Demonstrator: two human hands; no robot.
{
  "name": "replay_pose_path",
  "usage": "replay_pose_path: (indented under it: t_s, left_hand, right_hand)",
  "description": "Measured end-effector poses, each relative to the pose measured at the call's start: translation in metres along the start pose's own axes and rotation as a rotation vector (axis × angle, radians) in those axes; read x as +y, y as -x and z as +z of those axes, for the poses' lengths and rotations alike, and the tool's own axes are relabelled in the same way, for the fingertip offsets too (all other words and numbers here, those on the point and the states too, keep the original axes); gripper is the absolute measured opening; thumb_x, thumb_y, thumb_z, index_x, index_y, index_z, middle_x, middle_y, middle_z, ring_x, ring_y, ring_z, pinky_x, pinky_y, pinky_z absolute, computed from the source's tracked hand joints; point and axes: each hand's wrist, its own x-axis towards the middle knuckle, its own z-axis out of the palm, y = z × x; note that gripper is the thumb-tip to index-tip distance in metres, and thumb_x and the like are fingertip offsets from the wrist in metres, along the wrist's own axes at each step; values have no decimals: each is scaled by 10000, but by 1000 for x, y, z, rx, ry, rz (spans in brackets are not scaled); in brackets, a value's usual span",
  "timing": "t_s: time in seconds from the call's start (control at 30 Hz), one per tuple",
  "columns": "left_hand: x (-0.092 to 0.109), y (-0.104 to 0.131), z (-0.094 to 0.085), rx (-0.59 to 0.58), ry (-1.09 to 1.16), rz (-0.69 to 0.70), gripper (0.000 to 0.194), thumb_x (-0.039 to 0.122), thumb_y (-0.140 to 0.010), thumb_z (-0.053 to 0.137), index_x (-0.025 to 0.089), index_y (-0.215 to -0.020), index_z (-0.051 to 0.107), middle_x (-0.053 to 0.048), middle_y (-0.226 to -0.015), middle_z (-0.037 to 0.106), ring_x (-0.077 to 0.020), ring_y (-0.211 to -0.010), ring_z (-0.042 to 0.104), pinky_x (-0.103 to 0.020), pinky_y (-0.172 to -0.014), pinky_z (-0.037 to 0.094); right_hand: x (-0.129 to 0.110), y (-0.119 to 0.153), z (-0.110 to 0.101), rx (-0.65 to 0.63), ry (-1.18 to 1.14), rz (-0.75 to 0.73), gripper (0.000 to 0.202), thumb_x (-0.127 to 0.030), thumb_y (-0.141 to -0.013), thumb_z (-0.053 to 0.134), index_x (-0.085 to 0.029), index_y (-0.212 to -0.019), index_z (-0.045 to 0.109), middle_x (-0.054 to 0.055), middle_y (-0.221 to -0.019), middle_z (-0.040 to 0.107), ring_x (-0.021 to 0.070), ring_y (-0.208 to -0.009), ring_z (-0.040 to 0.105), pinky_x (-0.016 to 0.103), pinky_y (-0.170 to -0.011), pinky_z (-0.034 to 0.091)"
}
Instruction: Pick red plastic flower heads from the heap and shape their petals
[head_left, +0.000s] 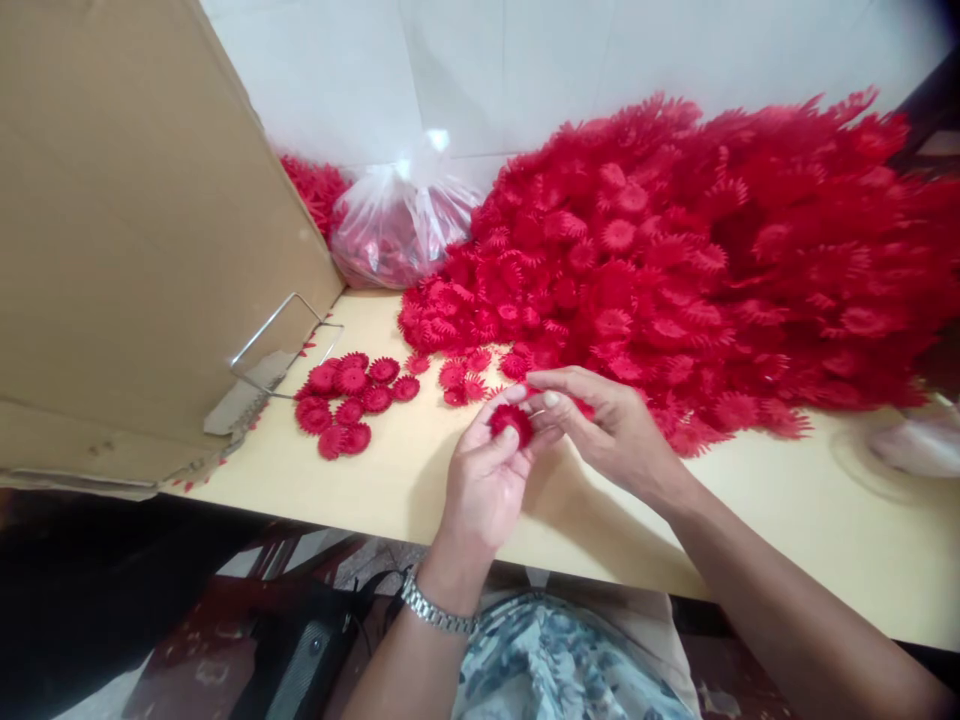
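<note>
Vividly red, round, fringed flower (511, 416) pinched in left hand (486, 482); right hand (613, 425) half-curled, grip unclear

A large brown cardboard panel (150, 230) stands at the left side of the pale yellow table (405, 470). By its lower edge are a bent metal wire frame (262, 328) and a greyish torn flap (244, 402). Toward the back sits a clear plastic bag (405, 220), gathered at the top, its contents reddish, before a whitish wall (337, 80). Something pale and blurred (919, 442) lies at the right edge. Below the table, a dark object with a grey mesh face (298, 672) leans at a tilt.
</note>
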Motion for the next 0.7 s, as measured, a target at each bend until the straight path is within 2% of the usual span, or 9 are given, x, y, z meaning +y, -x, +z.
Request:
replay_pose_path:
  t_s: [0.13,0.27,0.4,0.47,0.57,0.63,0.7]
  left_hand:
    - [-1,3,-6,-9,-193,12,185,124,-742,581,128,-927,595,-44,-717,664,-146,-571,650,-235,-496,521]
    - [-2,6,-9,2,-282,-14,69,187,-754,553,159,-814,570,19,-589,584,-77,-341,479,-167,-278,356]
    - [-2,6,-10,60,-298,0,44,126,-736,520,168,-724,529,59,-530,498,-13,-309,311,-108,-283,210]
    - [0,6,-10,67,-305,1,37,136,-740,530,171,-728,526,57,-544,495,-17,-335,335,-114,-312,240]
    - [7,7,-11,61,-334,19,85,196,-722,610,173,-790,565,18,-667,576,-63,-445,485,-169,-397,390]
    - [13,8,-12,105,-356,45,158,213,-665,682,169,-779,582,9,-678,595,-76,-472,513,-173,-411,407]
    - [19,7,-15,190,-404,46,194,194,-611,726,171,-741,585,24,-599,580,-59,-401,464,-147,-362,360]
  right_hand:
    - [2,5,-6,16,30,-1,271,-324,-876,510,-164,-1039,657,72,-1001,677,185,-925,633,310,-782,509]
    - [0,6,-4,-52,37,16,286,-316,-883,491,-157,-1050,661,78,-993,694,198,-921,643,323,-784,510]
    - [1,4,0,-107,51,16,275,-296,-882,486,-161,-1036,669,79,-993,709,206,-919,655,338,-796,514]
    - [2,5,2,-105,87,-17,256,-271,-879,483,-168,-1008,679,78,-972,717,201,-899,665,325,-770,522]
    - [0,11,0,-82,167,-136,250,-237,-886,469,-174,-1007,678,80,-967,718,180,-880,671,288,-744,531]
    - [-1,18,-11,-19,254,-245,258,-216,-890,460,-158,-1033,667,90,-966,714,168,-874,667,268,-740,532]
    - [0,28,-32,94,402,-305,258,-196,-882,468,-145,-1054,654,96,-934,712,166,-853,658,264,-721,531]
